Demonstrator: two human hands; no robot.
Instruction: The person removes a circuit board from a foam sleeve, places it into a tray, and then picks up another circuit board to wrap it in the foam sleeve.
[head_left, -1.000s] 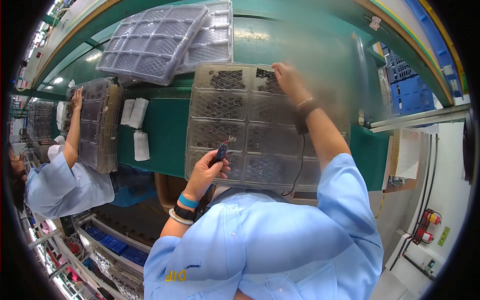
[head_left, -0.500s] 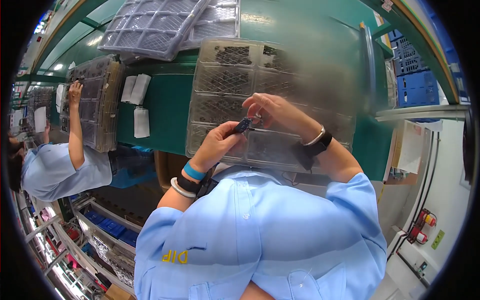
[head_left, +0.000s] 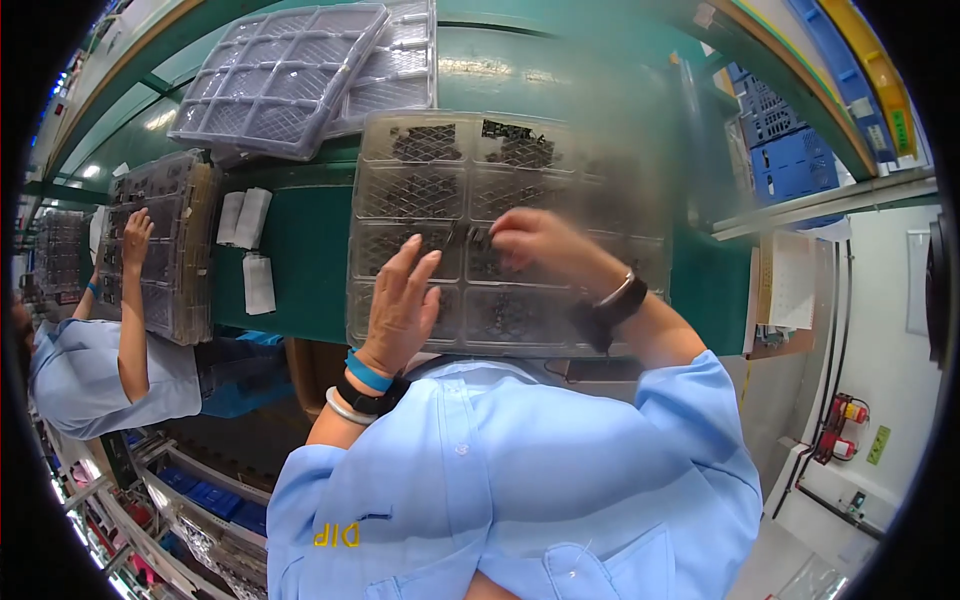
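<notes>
A clear plastic tray [head_left: 400,190] with several compartments of small dark parts lies on the green belt [head_left: 300,270] in front of me. My left hand [head_left: 400,300] hovers over the tray's near left compartments with its fingers spread and nothing in it. My right hand [head_left: 535,245] is blurred over the tray's middle, its fingertips pinched on a small dark piece [head_left: 470,237] just beyond my left fingertips. I wear blue and black bands on the left wrist and a dark watch on the right.
Empty clear trays [head_left: 290,75] are stacked at the far left of the belt. White paper slips [head_left: 245,220] lie left of my tray. A co-worker in blue [head_left: 90,370] reaches onto another tray stack [head_left: 165,250]. Blue crates [head_left: 790,150] stand at the right.
My right hand came back from the tray's far edge to meet my left hand at the middle. My left hand let go of the dark piece it held and spread its fingers.
</notes>
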